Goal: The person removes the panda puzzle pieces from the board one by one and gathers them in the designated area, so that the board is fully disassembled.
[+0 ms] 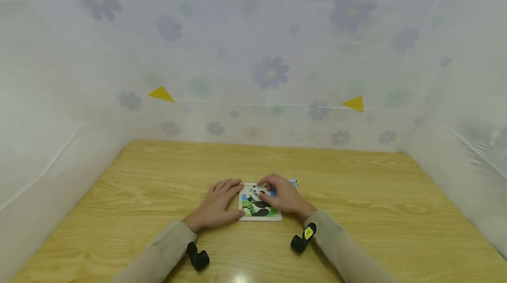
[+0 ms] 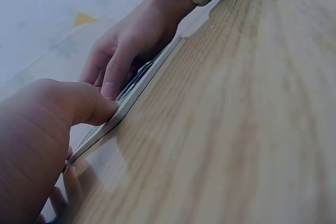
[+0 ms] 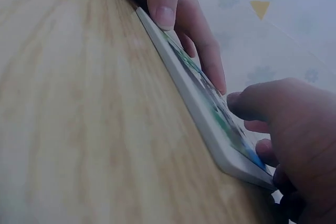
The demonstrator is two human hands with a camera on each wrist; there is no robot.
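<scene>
Both hands work a small panda puzzle lying flat on the wooden surface. The left hand lies flat beside the puzzle's left edge, fingers straight and released, its thumb pressed against the tray's rim to steady it. The right hand sits over the right part of the picture, fingers curled down onto it; whether the fingertips pinch a loose piece or only press one flat cannot be told from any view. A sliver of blue shows just beyond the right hand, touching or just beside the tray's far corner. By the look of it, the step in hand is seating or lifting a piece in the tray's upper right; the next move calls for the left hand to hold the tray firm while the right works with a light, level touch. Beige sleeves cover both forearms, and flower-printed sheeting walls in the surface on three sides.
</scene>
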